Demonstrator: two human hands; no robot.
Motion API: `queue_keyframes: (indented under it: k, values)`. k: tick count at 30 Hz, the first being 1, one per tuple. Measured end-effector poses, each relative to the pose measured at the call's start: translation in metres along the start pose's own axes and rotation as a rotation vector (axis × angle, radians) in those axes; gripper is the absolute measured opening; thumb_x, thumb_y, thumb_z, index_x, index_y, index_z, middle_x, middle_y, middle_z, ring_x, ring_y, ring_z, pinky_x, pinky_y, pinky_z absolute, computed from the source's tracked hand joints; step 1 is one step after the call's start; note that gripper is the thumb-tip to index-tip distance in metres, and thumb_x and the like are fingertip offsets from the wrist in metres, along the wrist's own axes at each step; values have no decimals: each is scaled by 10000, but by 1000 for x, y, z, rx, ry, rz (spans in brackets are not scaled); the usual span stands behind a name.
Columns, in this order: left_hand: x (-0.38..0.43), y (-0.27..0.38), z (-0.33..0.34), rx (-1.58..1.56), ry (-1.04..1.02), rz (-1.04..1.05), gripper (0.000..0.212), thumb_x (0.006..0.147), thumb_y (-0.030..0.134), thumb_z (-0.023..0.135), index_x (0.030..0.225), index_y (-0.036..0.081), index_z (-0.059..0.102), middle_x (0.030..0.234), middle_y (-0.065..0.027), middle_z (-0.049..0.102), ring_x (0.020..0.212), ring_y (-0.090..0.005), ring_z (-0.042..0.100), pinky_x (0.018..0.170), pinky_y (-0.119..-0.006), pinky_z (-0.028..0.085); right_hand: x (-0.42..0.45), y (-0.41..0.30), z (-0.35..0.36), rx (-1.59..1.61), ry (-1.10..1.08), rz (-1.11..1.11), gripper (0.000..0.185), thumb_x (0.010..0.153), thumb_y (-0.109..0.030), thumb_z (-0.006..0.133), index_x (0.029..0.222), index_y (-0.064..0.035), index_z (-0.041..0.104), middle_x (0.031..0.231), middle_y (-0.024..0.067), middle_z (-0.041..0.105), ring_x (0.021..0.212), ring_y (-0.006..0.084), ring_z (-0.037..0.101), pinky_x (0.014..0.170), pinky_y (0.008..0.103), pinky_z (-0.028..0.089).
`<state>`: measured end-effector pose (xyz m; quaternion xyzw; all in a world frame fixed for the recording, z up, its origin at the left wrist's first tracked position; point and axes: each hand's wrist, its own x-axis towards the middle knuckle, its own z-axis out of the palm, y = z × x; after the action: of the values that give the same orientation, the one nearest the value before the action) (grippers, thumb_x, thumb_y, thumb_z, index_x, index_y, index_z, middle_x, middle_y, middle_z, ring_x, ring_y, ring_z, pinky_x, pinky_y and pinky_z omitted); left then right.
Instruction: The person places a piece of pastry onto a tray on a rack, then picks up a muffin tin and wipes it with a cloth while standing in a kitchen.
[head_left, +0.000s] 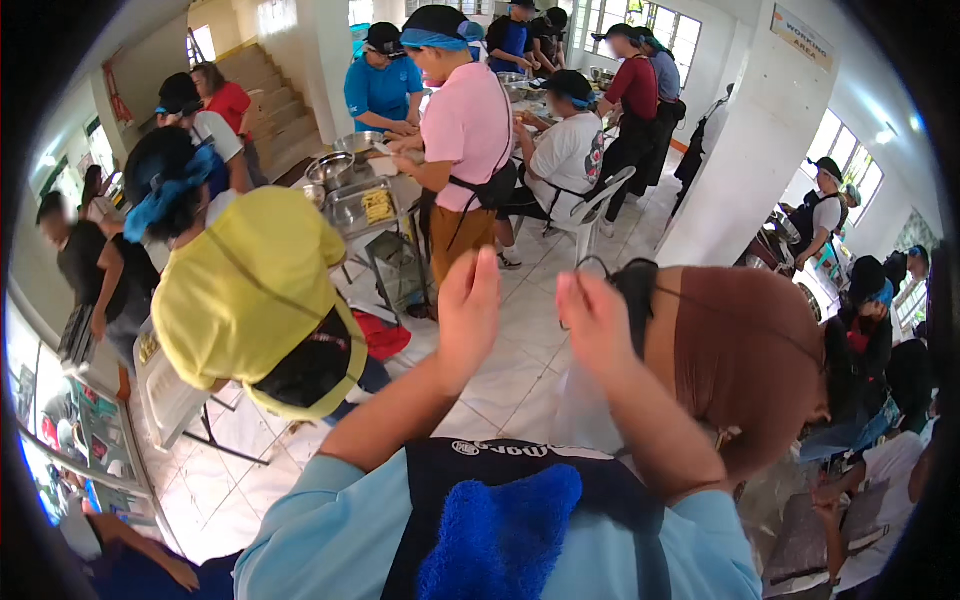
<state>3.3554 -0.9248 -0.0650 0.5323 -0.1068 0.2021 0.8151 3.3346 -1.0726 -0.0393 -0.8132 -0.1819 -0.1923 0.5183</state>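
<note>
My left hand (469, 311) is raised in front of my chest, fingers pointing up, and I see nothing in it. My right hand (598, 319) is held up across from it, blurred, with its fingertips bent slightly and also no object showing. A gap separates the two hands, and tiled floor shows between them. Below them I wear a black apron (645, 517) that bears writing, with a fluffy blue cloth (499, 532) on its front. Close to my right hand are a black strap or bag (637, 289) and a person in a brown top (750, 367).
A person in a yellow shirt (247, 292) bends over a white table (169, 390) at left. Ahead, a person in pink (469, 135) stands by a table with steel bowls (330, 171) and a metal tray (346, 216) of pale yellow pieces. A white pillar (750, 127) rises at right.
</note>
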Motion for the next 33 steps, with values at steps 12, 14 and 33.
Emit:
queue_keyframes:
  k: [12,14,33]
  values:
    - [183,-103,124,-158,-435,-189,350,931,306,450,648,107,402,554,35,368,465,-52,316,411,-211,248,133,67,-77,163,521,306,343,928,-260,460,674,-29,454,543,-48,361,519,40,323,465,217,274]
    - [200,-122,137,-166,-529,-251,343,924,303,467,661,88,425,570,30,379,501,-60,337,458,-212,275,126,74,-92,124,622,372,335,927,-275,467,693,-36,481,553,-59,375,516,34,324,465,205,278]
    - [325,-254,212,-326,-722,-427,345,922,332,467,686,81,460,637,44,389,608,-55,321,568,-209,272,191,162,-80,-22,1085,485,308,932,-271,451,694,-74,455,544,-68,341,470,22,295,419,198,220]
